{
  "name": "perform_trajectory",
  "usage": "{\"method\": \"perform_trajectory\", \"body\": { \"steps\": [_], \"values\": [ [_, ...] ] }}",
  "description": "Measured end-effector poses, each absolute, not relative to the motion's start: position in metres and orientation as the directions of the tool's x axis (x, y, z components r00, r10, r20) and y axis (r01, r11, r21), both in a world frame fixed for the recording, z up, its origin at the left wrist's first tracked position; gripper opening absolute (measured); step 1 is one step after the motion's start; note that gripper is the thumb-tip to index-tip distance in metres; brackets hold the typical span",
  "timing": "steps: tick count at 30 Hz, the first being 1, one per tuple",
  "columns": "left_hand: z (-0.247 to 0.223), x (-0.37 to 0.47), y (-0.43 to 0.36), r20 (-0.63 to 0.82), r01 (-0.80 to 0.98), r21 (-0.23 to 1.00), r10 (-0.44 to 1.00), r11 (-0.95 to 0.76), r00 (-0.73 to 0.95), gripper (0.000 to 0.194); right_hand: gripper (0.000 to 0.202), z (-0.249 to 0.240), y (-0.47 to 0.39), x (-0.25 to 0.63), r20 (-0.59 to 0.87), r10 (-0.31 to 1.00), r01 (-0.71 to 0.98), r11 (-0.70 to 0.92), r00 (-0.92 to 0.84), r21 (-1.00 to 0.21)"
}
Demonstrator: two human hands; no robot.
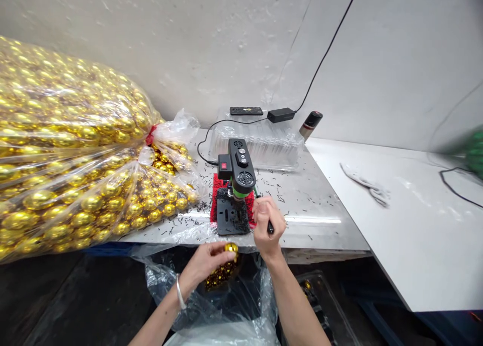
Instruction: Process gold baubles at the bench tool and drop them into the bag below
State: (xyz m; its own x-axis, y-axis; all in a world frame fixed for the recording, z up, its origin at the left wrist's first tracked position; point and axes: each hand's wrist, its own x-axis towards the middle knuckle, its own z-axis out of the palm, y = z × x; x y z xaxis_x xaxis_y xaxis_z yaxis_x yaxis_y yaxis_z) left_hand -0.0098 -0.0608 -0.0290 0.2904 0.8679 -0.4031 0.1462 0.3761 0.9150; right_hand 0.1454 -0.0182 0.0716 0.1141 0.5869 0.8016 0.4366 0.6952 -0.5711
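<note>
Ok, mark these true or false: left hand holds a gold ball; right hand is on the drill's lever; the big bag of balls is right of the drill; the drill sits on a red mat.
1. The left hand holds a gold ball: true.
2. The right hand grips the drill lever: true.
3. The big bag lies right of the drill: false, it lies to its left.
4. The drill sits on a red mat: true.
5. The table is free of shavings: false, dark bits lie scattered on it.
</note>
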Motion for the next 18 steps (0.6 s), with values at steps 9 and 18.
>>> {"method": "perform_trajectory", "body": {
  "steps": [9,18],
  "values": [
    [-0.08,-0.022,-0.11,-0.808,-0.486,0.289,0.483,0.825,0.339,0.024,0.03,0.063,-0.019,0.145,0.811,0.575,0.427,0.708,0.113,-0.562],
    [0.0,-0.029,-0.056,-0.479,-0.61,0.58,0.832,0.54,0.281,0.034,0.03,0.058,-0.018,0.145,0.823,0.553,0.435,0.715,0.127,-0.547]
  ]
}}
